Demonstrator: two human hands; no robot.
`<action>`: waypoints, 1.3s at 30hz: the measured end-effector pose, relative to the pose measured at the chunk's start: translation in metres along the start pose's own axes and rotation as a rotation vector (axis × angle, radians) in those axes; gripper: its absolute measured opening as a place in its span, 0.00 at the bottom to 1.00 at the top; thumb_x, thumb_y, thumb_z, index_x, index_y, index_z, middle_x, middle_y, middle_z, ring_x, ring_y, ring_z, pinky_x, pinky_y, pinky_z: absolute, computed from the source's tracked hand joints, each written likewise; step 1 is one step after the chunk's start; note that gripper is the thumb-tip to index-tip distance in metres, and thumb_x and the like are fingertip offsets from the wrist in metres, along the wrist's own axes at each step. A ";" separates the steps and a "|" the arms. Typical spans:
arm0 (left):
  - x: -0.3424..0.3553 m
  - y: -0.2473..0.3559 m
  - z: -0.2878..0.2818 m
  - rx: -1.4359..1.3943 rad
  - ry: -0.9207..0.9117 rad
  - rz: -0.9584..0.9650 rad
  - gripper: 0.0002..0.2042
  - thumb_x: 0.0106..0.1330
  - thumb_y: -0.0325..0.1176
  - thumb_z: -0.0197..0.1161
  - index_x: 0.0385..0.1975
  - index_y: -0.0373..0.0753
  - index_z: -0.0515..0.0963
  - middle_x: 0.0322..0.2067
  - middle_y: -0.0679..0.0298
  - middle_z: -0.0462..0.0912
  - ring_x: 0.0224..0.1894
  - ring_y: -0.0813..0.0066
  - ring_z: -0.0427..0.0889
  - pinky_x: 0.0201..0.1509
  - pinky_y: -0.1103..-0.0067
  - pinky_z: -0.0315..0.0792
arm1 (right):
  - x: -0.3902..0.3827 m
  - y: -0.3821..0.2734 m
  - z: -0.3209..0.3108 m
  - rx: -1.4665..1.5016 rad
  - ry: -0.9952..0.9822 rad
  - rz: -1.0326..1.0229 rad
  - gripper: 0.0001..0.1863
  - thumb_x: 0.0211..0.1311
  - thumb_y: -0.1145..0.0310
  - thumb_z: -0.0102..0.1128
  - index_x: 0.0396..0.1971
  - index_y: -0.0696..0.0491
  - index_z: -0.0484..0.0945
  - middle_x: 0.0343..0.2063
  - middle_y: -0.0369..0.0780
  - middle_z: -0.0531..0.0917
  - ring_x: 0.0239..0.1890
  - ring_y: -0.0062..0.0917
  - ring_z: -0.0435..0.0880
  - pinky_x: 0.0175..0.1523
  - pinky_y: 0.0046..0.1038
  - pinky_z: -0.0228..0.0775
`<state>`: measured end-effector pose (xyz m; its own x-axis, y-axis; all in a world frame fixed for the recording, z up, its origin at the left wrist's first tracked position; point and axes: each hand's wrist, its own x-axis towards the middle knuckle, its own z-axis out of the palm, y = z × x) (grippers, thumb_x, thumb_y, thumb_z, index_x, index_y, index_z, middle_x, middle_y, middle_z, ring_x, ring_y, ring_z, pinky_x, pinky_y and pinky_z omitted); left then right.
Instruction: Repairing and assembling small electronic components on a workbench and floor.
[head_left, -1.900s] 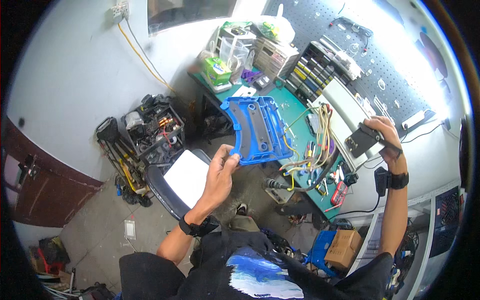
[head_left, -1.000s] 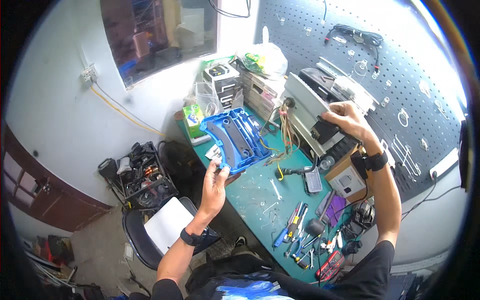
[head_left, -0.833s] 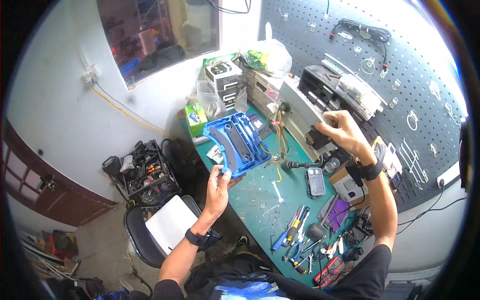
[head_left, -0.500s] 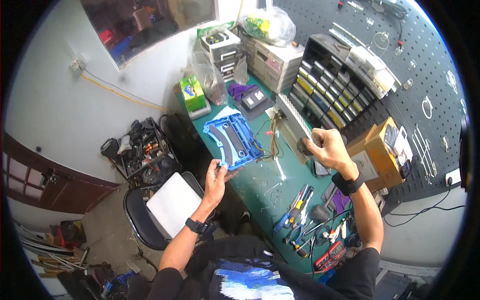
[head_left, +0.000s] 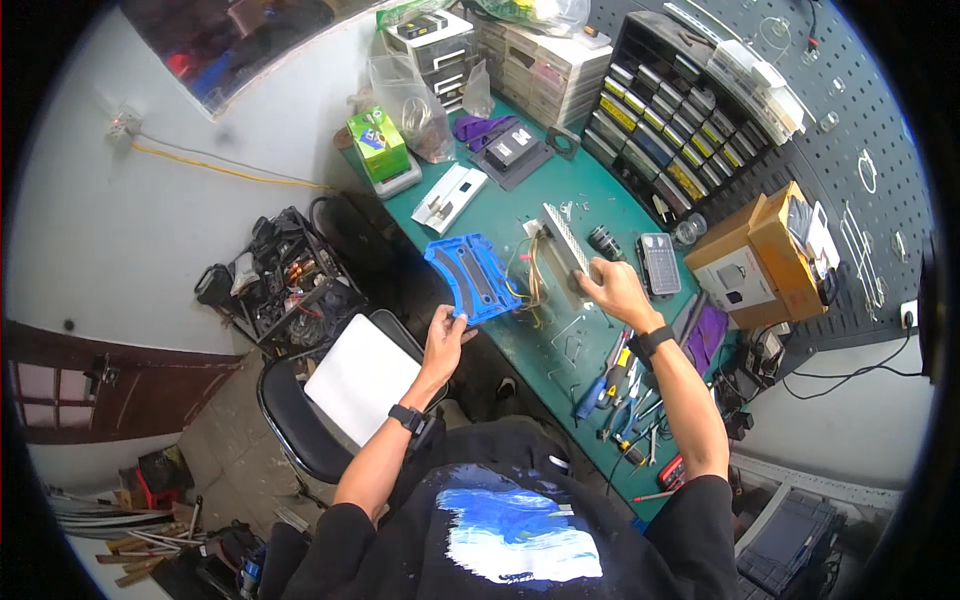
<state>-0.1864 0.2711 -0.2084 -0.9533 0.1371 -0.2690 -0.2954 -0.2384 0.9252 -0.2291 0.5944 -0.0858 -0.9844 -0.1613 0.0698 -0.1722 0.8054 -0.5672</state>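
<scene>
My left hand point(head_left: 445, 343) grips a blue plastic housing shell point(head_left: 470, 277) by its near corner, thumb on top. The shell's inner side, with dark curved and straight strips, faces up. In my right hand point(head_left: 617, 293) is the near end of a long metal case point(head_left: 567, 240) with a perforated face, held tilted above the table. A bundle of brown and yellow wires point(head_left: 537, 275) hangs between case and shell. Whether the wires join both is unclear. My right fingers curl round the case and are partly hidden behind it.
On the green table point(head_left: 605, 200) lie pliers and screwdrivers point(head_left: 620, 390), a white metal bracket point(head_left: 450, 198), a clear-lidded case point(head_left: 658, 263) and a black cylindrical part point(head_left: 605, 241). A drawer organiser point(head_left: 680, 120) and cardboard box point(head_left: 765, 260) stand behind. A chair point(head_left: 300, 420) is at left.
The view has shifted, so the table sits higher in it. Both hands have drawn the shell and metal case nearer to me, and the case has moved left towards the shell. Both grips remain.
</scene>
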 end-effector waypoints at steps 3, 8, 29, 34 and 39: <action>0.005 -0.011 -0.011 0.032 0.007 -0.020 0.06 0.76 0.32 0.53 0.43 0.38 0.69 0.37 0.66 0.76 0.42 0.80 0.77 0.51 0.72 0.79 | 0.006 0.006 0.022 -0.019 -0.036 0.036 0.22 0.65 0.54 0.57 0.24 0.60 0.77 0.17 0.52 0.77 0.23 0.51 0.77 0.32 0.46 0.67; 0.012 -0.026 -0.028 0.037 0.019 -0.047 0.05 0.76 0.31 0.52 0.43 0.38 0.68 0.36 0.66 0.75 0.42 0.78 0.78 0.52 0.69 0.80 | 0.010 0.018 0.050 -0.077 -0.062 0.120 0.23 0.66 0.52 0.56 0.25 0.60 0.76 0.20 0.55 0.78 0.27 0.54 0.78 0.35 0.50 0.66; 0.045 -0.037 -0.068 -0.029 -0.060 -0.380 0.07 0.72 0.32 0.56 0.40 0.40 0.65 0.44 0.54 0.80 0.44 0.58 0.86 0.49 0.66 0.81 | -0.052 0.012 0.064 0.020 0.066 0.444 0.23 0.64 0.51 0.63 0.42 0.58 0.79 0.35 0.50 0.84 0.37 0.42 0.83 0.43 0.41 0.73; 0.053 -0.040 -0.063 0.042 -0.047 -0.420 0.14 0.73 0.34 0.59 0.50 0.36 0.64 0.46 0.53 0.80 0.43 0.59 0.86 0.49 0.67 0.82 | -0.155 0.019 0.055 0.143 0.476 0.664 0.15 0.64 0.63 0.63 0.43 0.57 0.77 0.23 0.43 0.78 0.27 0.27 0.78 0.37 0.32 0.71; 0.054 -0.045 -0.057 0.065 -0.085 -0.377 0.19 0.73 0.33 0.59 0.57 0.33 0.62 0.47 0.49 0.81 0.44 0.59 0.86 0.49 0.66 0.82 | -0.249 0.008 0.093 0.041 0.460 0.883 0.11 0.63 0.67 0.63 0.41 0.57 0.77 0.23 0.42 0.80 0.25 0.28 0.79 0.34 0.31 0.71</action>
<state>-0.2278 0.2349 -0.2800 -0.7692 0.2837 -0.5726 -0.6167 -0.0947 0.7815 0.0182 0.5880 -0.1846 -0.6782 0.7299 -0.0850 0.6217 0.5083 -0.5960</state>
